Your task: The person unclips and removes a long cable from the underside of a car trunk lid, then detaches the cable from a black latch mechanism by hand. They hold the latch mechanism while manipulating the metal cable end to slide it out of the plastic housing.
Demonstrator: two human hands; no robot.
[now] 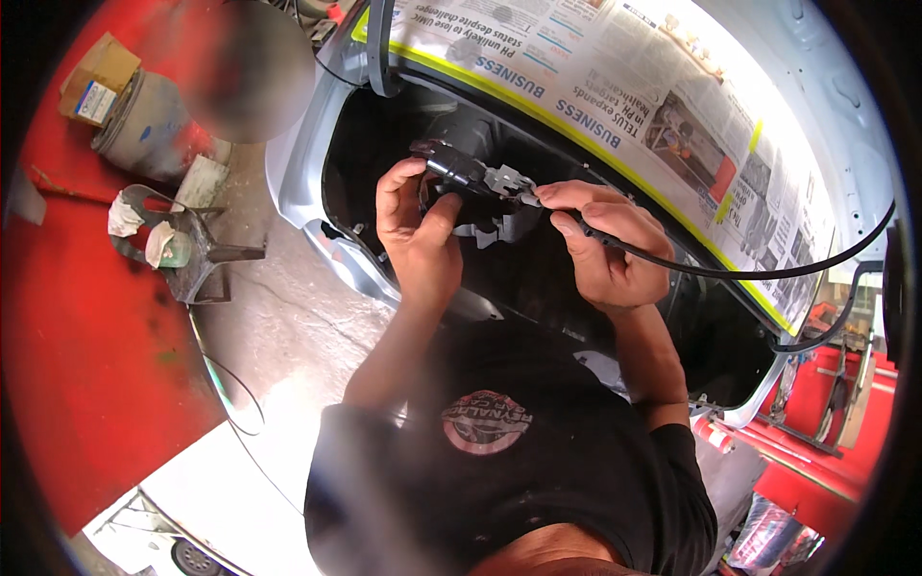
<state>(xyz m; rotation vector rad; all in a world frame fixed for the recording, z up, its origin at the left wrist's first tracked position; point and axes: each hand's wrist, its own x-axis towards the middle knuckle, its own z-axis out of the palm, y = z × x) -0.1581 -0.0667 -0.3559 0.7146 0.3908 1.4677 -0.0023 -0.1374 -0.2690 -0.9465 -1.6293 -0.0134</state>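
Observation:
My left hand (423, 230) grips a small glossy black part (455, 165) between thumb and fingers, above the dark car trunk. A silvery metal bracket (505, 180) projects from the right side of this part, so it looks like a latch. My right hand (619, 245) is closed in a pinch at the bracket's right end. From between its fingers a black cable (711, 273) curves away to the right. Its fingertips hide how cable and bracket meet. Just below the part, a pale grey piece (514, 227) shows inside the trunk.
The trunk lid carries newspaper (634, 106) edged with yellow-green tape (576, 144). A grey hinge arm (380, 48) comes down at the trunk's left. Farther left stand a dark stool (197, 254) with cups and a stained bucket (149, 125). A thin cord (252, 394) lies on the floor.

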